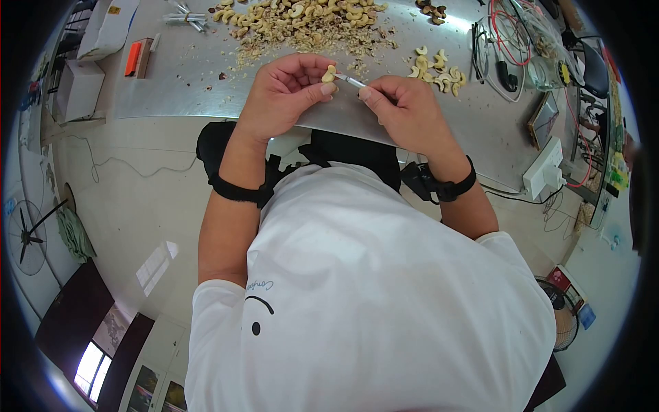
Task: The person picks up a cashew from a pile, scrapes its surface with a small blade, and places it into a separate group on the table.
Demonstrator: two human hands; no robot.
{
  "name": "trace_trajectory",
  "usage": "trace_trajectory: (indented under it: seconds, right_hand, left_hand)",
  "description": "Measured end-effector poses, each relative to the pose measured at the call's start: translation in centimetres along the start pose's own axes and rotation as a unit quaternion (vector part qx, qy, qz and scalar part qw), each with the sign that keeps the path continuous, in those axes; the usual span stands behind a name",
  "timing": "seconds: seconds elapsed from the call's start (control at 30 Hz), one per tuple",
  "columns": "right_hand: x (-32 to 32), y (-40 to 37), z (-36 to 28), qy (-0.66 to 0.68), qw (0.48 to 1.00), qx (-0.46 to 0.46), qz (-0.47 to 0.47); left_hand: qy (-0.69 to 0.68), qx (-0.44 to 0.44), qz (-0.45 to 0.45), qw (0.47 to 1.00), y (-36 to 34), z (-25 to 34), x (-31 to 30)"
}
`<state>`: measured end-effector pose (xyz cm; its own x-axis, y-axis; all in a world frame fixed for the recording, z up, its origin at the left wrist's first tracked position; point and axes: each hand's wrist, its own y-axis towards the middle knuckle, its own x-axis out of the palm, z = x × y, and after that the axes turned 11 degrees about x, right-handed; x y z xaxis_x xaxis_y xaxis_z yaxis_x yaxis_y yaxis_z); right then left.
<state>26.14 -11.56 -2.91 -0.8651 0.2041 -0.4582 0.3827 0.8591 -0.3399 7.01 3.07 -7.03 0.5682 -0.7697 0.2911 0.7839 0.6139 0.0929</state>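
Observation:
Between the thumb and fingers of my left hand (pixel 292 93) is a pale cashew nut (pixel 329 73). My right hand (pixel 405 110) grips a slim silver craft knife (pixel 352 81), its tip at the cashew. Both hands are over the front edge of the metal table (pixel 185 75). Beyond them lies a large heap of cashews (pixel 302 15) with crumbs and broken bits (pixel 312 44) on its near side. To the right of my right hand sits a smaller group of cashews (pixel 437 71).
A few dark pieces (pixel 431 11) lie at the far edge. Silver tools (pixel 185 17) and an orange-and-brown box (pixel 138 58) are at the left. Tangled cables (pixel 508 41), a glass jar (pixel 544 72) and a white power strip (pixel 544 168) occupy the right side.

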Motion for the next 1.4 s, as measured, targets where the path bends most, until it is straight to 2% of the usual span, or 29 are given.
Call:
trace_trajectory:
  seconds: [0.1,0.3,0.4,0.7,0.97,1.27,1.4]
  right_hand:
    - [-0.3,0.1,-0.1,-0.019,1.000,0.001,-0.011]
    - [0.1,-0.3,-0.6,-0.056,0.990,-0.095,0.089]
    - [0.6,-0.2,-0.3,-0.022,0.985,-0.127,0.117]
    - [0.1,-0.1,-0.4,-0.038,0.995,-0.062,0.062]
    - [0.0,0.2,-0.1,0.001,0.988,-0.082,0.131]
    - [1.1,0.4,0.4,0.093,0.994,-0.016,0.062]
    - [1.7,0.7,-0.2,0.128,0.988,-0.053,0.070]
  left_hand:
    - [0.001,0.004,-0.002,1.000,0.0,0.1,0.1]
    - [0.005,-0.006,-0.010,1.000,0.2,0.4,-0.1]
    - [-0.004,-0.014,-0.007,1.000,0.2,0.3,-0.1]
    - [-0.032,-0.019,-0.002,0.999,0.2,0.2,-0.1]
    - [-0.121,-0.037,0.020,0.992,0.5,-0.5,-0.1]
    - [-0.125,-0.028,0.025,0.991,0.0,-0.1,-0.6]
    - [-0.137,-0.030,0.018,0.990,0.0,0.1,-0.6]
